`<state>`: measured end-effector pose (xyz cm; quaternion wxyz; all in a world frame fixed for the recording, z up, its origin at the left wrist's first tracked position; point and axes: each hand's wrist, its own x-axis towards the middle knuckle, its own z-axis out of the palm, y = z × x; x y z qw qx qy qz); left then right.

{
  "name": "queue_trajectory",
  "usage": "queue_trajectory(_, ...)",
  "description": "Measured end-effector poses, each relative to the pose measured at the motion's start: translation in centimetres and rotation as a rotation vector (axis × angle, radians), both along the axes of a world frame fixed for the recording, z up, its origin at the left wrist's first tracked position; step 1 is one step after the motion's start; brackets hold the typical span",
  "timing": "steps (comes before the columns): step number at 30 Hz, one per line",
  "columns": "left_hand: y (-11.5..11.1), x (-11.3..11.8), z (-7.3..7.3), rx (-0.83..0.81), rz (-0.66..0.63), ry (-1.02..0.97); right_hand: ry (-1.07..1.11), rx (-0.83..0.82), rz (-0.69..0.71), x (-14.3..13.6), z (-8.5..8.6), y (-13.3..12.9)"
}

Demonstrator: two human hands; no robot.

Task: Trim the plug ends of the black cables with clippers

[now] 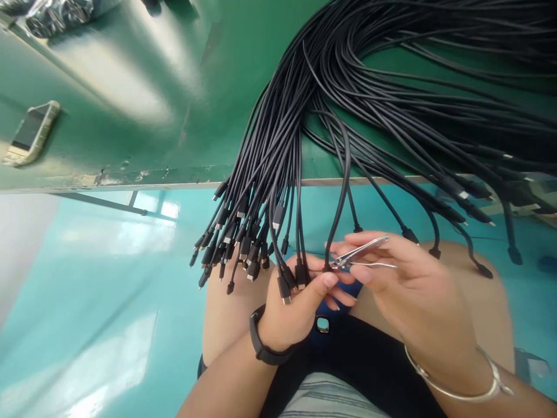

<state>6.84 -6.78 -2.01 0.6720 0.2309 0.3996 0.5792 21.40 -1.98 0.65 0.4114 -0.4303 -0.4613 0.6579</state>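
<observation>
My left hand is closed, its thumb and fingers pinching a black cable just at its connector end. A few more cable plugs lie across the same palm. In my right hand is a silver nail clipper, held between thumb and fingers. The jaws of the clipper touch or nearly touch the pinched connector; the exact contact is too small to make out. Left of my hands, a thick bunch of black cables hangs over the table edge with many metal-tipped plugs dangling.
The green table bears a large heap of cables at the right. A phone-like device rests at the far left, and black items in plastic wrap lie at the back left. More cable ends hang over my right leg.
</observation>
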Motion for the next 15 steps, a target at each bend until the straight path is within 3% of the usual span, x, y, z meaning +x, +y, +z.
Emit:
queue_trajectory(4, -0.01, 0.07, -0.04, 0.001, 0.020, 0.043, 0.131, -0.087, -0.033, -0.75, -0.09, -0.22)
queue_trajectory(15, -0.01, 0.37, 0.11, 0.016, 0.020, -0.054, -0.024, -0.073, -0.006, -0.53, 0.41, -0.10)
